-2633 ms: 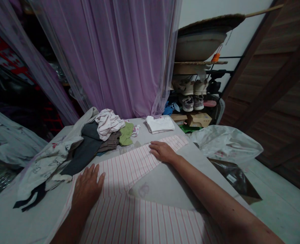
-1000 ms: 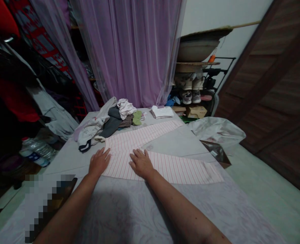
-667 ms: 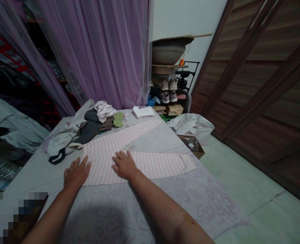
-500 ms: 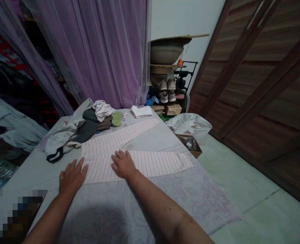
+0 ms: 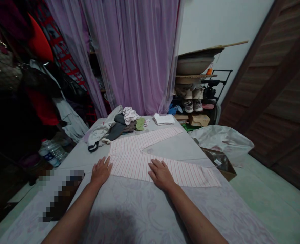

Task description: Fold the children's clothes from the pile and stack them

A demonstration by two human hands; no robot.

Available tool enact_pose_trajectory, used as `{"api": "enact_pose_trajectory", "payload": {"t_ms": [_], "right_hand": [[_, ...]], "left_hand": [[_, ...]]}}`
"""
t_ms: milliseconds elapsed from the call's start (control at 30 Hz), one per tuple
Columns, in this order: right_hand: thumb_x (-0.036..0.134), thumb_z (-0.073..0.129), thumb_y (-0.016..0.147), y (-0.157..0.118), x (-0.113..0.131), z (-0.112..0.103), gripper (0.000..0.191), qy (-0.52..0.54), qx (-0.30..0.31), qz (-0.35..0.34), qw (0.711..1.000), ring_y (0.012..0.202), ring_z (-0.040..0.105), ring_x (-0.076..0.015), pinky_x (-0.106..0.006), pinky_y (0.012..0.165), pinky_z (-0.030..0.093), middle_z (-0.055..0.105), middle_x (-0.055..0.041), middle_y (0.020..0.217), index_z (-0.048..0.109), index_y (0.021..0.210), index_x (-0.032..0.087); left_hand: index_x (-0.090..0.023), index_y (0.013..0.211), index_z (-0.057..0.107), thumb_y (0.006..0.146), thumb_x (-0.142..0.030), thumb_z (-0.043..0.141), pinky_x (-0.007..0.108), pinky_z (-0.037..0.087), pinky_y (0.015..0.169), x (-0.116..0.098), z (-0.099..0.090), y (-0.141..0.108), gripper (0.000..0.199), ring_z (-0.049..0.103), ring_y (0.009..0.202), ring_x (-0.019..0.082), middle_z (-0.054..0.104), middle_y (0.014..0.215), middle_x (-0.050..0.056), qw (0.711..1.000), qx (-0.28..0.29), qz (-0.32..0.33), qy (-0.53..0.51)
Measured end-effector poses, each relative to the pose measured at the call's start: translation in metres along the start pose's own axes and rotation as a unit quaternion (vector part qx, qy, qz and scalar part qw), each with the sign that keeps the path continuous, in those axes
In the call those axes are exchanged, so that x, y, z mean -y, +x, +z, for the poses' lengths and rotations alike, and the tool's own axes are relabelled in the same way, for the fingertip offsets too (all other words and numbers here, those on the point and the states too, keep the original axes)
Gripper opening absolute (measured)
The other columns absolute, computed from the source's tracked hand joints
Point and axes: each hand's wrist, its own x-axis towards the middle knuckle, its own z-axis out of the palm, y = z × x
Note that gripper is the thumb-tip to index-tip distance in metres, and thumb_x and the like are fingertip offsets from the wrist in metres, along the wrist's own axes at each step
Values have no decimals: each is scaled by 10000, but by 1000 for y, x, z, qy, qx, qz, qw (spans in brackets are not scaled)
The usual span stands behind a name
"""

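Observation:
A pair of white trousers with pink stripes (image 5: 132, 164) lies spread flat on the cloth-covered table (image 5: 129, 206), its legs pointing right and apart. At the waist end, my left hand (image 5: 101, 172) lies flat with fingers stretched out, its fingertips at the edge of the fabric. My right hand (image 5: 162, 174) rests palm down on the nearer leg, fingers spread. Neither hand grips anything. Beyond the waist sits a heap of crumpled clothes (image 5: 118, 125) in white, dark grey, brown and green. A folded white cloth (image 5: 164, 119) lies near the table's far edge.
Purple curtains (image 5: 140, 61) hang behind the table. Past its right edge are an open cardboard box (image 5: 228, 171), a clear plastic bag (image 5: 223, 139) and a rack with shoes (image 5: 193, 105). Plastic bottles (image 5: 54, 150) stand at left. A pixelated dark object (image 5: 63, 196) lies near my left forearm.
The view has swung left, so everything sits further right in the picture. My right hand has slid along the nearer trouser leg, away from the waist. My left hand stays at the waist end.

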Motion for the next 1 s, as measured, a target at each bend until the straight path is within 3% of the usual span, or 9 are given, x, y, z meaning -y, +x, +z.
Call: {"api": "enact_pose_trajectory", "payload": {"t_ms": [233,400,500,600,733,867,933,1000], "right_hand": [[340,444,955,-2,-8,5,409,-8,-12,2,1000,1377,389,-272,-494,1139,250,503,-108,1447,577,1320,212],[338,444,948,0,-14,9,412,0,-6,-2,1000,1365,411,-263,-496,1139,258,515,-119,1435,597,1304,199],[325,453,937,3,-18,9,399,5,-6,-2,1000,1351,431,-257,-498,1136,265,531,-119,1419,616,1281,204],[307,459,927,8,-20,8,389,4,-7,1,1000,1346,439,-262,-499,1131,273,540,-120,1410,632,1260,202],[293,477,909,8,-19,8,398,1,-7,5,1000,1342,443,-272,-503,1128,274,541,-128,1408,633,1261,196],[300,494,893,4,-15,8,409,3,-6,12,1000,1348,433,-276,-507,1131,259,522,-137,1425,626,1267,196],[306,500,892,4,-9,7,414,10,-4,19,1000,1349,430,-277,-515,1132,247,514,-142,1431,619,1275,199],[327,506,896,5,-1,5,420,23,2,20,1000,1351,427,-276,-524,1132,236,511,-146,1432,611,1284,205]], "left_hand": [[-212,1545,230,975,-457,249,493,150,1186,5,-4,-2,620,147,1490,281,214,1614,87,999,47,12,-23],[-240,1533,268,927,-548,333,473,153,1192,35,-17,9,682,105,1495,281,167,1624,72,982,143,101,-76],[-216,1519,302,845,-466,502,366,212,1184,53,-31,18,746,161,1488,246,178,1623,82,964,191,159,-92],[-189,1510,313,733,-323,598,314,243,1170,55,-43,22,839,229,1471,239,215,1613,101,959,208,180,-68],[-184,1461,388,649,-206,622,367,290,1152,37,-50,9,845,295,1441,288,262,1594,122,964,151,218,-1],[-203,1228,566,728,-89,522,418,320,1107,16,-46,-10,515,476,1289,258,558,1353,112,948,33,312,48],[-210,1083,607,801,-87,457,394,381,1031,9,-44,-14,342,568,1125,238,646,1147,99,944,10,323,63],[-221,1006,613,864,-140,426,381,416,961,5,-44,-13,248,590,1043,239,657,1061,96,949,3,306,71]]}}
